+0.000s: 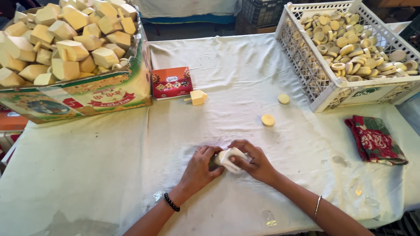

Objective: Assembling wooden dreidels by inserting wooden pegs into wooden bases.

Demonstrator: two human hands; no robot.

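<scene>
Both hands (pixel 227 164) gripping pale block (pixel 229 158), white cloth-covered table (pixel 109 166), crate of discs (pixel 350 48)

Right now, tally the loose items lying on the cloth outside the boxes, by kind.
Round yellow discs: 2
Yellow wedge block: 1
Small red printed box: 1
Folded red patterned cloth: 1
Pale block in both hands: 1
Total: 6

- Cardboard box (pixel 87 94) blocks the table's (pixel 109 175) far left corner.
- White crate (pixel 323 87) blocks the far right corner.
- Bare cloth lies open between them, save two discs (pixel 268 119).
</scene>
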